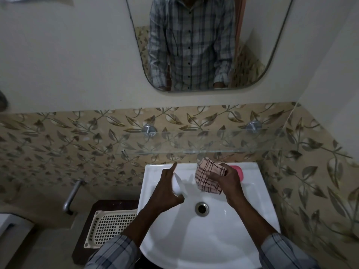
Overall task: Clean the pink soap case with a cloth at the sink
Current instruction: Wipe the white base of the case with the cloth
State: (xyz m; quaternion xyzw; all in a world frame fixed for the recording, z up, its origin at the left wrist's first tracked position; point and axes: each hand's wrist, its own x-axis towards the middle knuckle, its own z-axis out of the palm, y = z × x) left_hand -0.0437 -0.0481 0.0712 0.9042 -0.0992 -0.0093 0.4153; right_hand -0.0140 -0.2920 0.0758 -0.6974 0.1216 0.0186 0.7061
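Note:
The pink soap case (238, 171) sits on the back right ledge of the white sink (248, 200), partly hidden behind my right hand (226, 181). That hand grips a pale pink checked cloth (208, 177) bunched above the basin, just left of the case. My left hand (167, 193) is over the basin's left side and holds a white oval object (177, 186), possibly a bar of soap, between thumb and fingers, with the index finger pointing up toward the wall.
The drain (202, 209) lies mid-basin. A glass shelf (204, 144) juts out above the sink under a mirror (194, 45). To the left are a cream plastic basket (110, 228) on a dark stand and a metal pipe (71, 197).

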